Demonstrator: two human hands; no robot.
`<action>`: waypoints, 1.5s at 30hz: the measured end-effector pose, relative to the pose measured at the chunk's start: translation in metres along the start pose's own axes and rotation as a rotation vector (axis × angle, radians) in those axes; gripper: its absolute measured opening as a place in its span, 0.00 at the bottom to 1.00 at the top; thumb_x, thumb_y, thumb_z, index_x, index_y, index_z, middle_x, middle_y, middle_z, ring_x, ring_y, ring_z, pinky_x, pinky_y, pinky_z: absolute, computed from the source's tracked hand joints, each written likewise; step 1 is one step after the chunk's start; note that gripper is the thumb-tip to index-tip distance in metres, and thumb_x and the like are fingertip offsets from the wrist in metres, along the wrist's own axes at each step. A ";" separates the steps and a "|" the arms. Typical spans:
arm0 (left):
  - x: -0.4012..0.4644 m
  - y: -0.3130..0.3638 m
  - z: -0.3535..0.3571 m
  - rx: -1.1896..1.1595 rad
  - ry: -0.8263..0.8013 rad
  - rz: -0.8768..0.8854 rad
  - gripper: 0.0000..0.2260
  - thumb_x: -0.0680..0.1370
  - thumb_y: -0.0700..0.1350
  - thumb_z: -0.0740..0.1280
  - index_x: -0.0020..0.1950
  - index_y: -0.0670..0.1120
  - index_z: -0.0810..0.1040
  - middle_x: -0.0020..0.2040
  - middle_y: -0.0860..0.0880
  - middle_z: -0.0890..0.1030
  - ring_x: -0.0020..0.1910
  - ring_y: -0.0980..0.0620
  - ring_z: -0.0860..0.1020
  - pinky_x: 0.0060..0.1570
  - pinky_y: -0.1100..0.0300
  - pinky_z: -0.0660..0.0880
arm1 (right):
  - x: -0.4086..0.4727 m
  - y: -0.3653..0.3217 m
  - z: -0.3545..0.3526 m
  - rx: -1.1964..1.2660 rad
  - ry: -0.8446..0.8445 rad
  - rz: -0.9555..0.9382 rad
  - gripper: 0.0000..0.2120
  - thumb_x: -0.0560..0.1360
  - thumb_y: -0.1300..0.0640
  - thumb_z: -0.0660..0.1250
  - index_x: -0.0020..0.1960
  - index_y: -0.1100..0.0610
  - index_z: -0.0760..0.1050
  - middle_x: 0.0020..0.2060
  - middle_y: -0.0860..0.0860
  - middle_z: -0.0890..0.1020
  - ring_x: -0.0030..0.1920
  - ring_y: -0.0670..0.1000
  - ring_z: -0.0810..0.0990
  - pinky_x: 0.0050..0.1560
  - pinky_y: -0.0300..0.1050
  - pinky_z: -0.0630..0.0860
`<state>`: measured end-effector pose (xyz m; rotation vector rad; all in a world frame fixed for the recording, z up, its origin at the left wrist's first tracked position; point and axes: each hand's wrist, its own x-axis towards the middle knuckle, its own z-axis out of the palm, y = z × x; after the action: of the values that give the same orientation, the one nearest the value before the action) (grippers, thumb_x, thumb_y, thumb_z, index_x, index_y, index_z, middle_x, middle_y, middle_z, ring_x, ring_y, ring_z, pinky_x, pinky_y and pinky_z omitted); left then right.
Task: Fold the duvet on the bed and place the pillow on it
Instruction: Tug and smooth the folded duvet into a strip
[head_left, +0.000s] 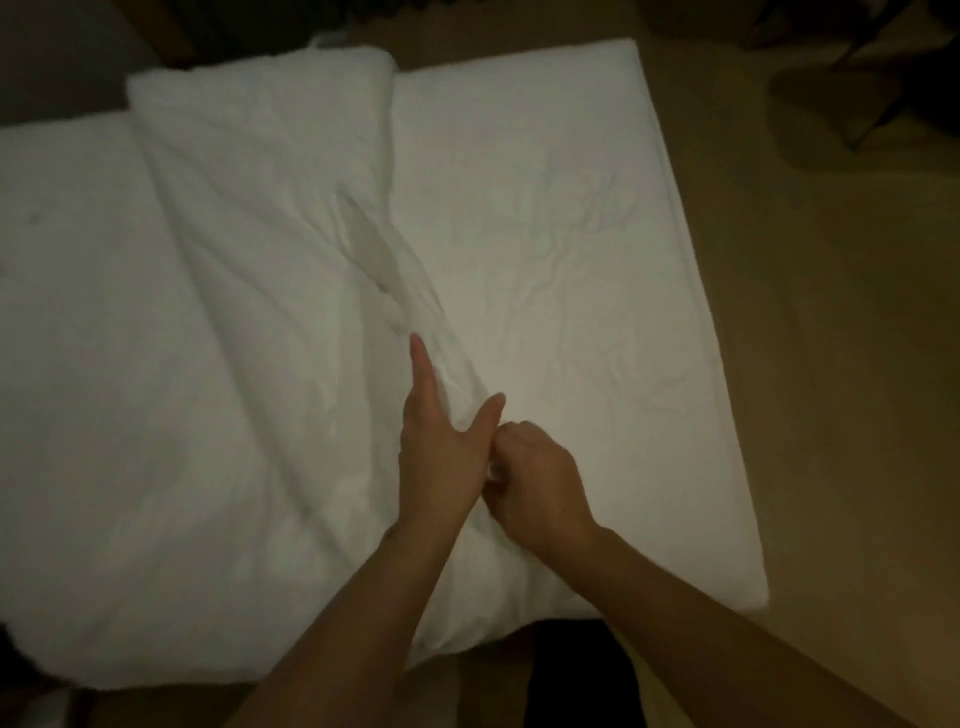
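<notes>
A white duvet (249, 322) lies rumpled over the left and middle of the bed, its right edge running diagonally from the far top down to my hands. The bare white mattress sheet (561, 234) shows to the right of that edge. My left hand (441, 457) rests flat on the duvet's edge, fingers straight and thumb spread. My right hand (535, 483) is right beside it, fingers curled around a pinch of the duvet's edge. No pillow is in view.
Tan floor (831, 415) runs along the bed's right side and near end. A dark object (841, 109) stands on the floor at the far right. Dark furniture sits beyond the bed's far left corner. The room is dim.
</notes>
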<state>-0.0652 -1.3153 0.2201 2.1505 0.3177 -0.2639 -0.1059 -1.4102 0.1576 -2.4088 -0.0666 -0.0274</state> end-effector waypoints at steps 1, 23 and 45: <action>-0.015 -0.002 -0.026 -0.006 0.016 -0.014 0.43 0.78 0.56 0.69 0.77 0.68 0.39 0.78 0.51 0.62 0.72 0.49 0.68 0.65 0.61 0.64 | -0.015 -0.028 0.001 -0.003 0.007 -0.053 0.07 0.69 0.58 0.75 0.43 0.53 0.78 0.36 0.47 0.80 0.35 0.45 0.72 0.37 0.41 0.77; -0.258 -0.196 -0.455 -0.171 0.285 0.044 0.37 0.79 0.32 0.59 0.80 0.61 0.51 0.72 0.49 0.69 0.60 0.59 0.65 0.59 0.71 0.60 | -0.251 -0.311 0.190 -0.253 -0.287 0.042 0.59 0.63 0.29 0.70 0.79 0.46 0.37 0.80 0.48 0.47 0.79 0.53 0.49 0.76 0.53 0.55; -0.212 -0.439 -0.586 -0.202 0.002 -0.035 0.37 0.79 0.29 0.62 0.76 0.61 0.50 0.71 0.62 0.62 0.64 0.72 0.66 0.64 0.74 0.61 | -0.233 -0.482 0.330 -0.474 -0.570 -0.217 0.24 0.76 0.55 0.64 0.72 0.54 0.69 0.50 0.58 0.82 0.48 0.59 0.81 0.46 0.44 0.68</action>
<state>-0.3673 -0.6166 0.2723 1.9473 0.3671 -0.2394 -0.3647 -0.8412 0.2253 -2.7893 -0.6469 0.6053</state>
